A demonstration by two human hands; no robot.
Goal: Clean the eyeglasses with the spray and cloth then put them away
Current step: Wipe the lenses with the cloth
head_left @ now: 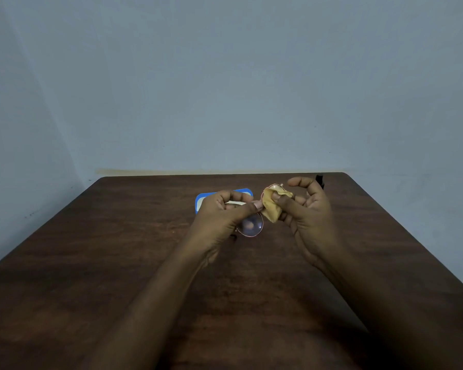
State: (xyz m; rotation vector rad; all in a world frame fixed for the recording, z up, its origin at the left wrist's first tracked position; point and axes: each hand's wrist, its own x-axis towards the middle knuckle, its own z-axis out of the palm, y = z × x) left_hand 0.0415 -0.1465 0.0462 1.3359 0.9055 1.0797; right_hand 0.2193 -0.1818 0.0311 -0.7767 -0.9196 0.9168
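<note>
Both forearms (pixel 150 303) come in from the near edge over a dark wood surface (pixel 91 276) and converge mid-table.

Eyeglasses (pixel 251 227): 1 pair, round lenses, thin pinkish rim, held up off the surface at centre between the hands. Long axis runs diagonally, with the near-left lens low and the far-right lens high. The near-left lens is bare and faces roughly toward the camera. The far-right lens is mostly covered, only its top rim showing.

Left hand (pixel 225 212): fingers curled, thumb and forefinger pinching the frame about at the bridge, palm turned right.

Cloth (pixel 271 206): 1, tan, bunched around the far-right lens.

Right hand (pixel 308 209): palm toward the camera, thumb pressing the cloth onto the lens with the other fingers behind it. The index finger is hooked above, clear of the cloth.

Case (pixel 199 202): 1, blue rim, pale inside, lying on the surface just beyond the left hand and partly hidden by it.

Dark object (pixel 320 180): 1, at the far right edge, mostly hidden behind the right hand. Can't tell what it is.

Plain grey-blue wall (pixel 225 76) behind.
</note>
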